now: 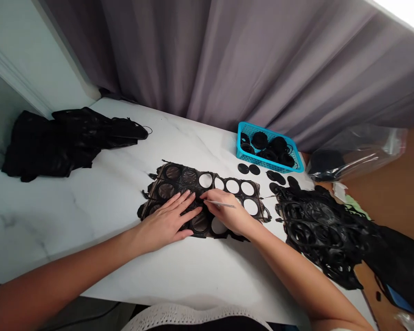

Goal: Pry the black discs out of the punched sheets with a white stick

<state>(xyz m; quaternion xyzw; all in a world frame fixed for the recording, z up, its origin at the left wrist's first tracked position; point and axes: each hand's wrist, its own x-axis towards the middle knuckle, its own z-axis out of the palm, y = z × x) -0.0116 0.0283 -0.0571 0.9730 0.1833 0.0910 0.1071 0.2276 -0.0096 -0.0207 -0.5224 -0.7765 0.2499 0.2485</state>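
Note:
A black rubbery sheet (pixel 173 173) with rows of round cut-outs lies flat on the white table. Dark discs still fill the circles on its left side, while several on the right are open and show white through. My left hand (pixel 174 216) presses flat on the sheet's left half, fingers stretched and spread. Pinched in my right hand (pixel 229 211) is a slim silver tool (pixel 221 203), like a pen-shaped blade or tweezers; its tip is hidden by my fingers near the sheet's middle.
Behind the sheet, a blue basket (pixel 251 158) holds black discs. Several loose discs (pixel 254 169) lie before it. A heap of black perforated scraps (pixel 317 230) is at right, beside a clear plastic bag (pixel 359 147). Black sheets (pixel 62 142) lie at left; a grey curtain (pixel 227 59) hangs behind.

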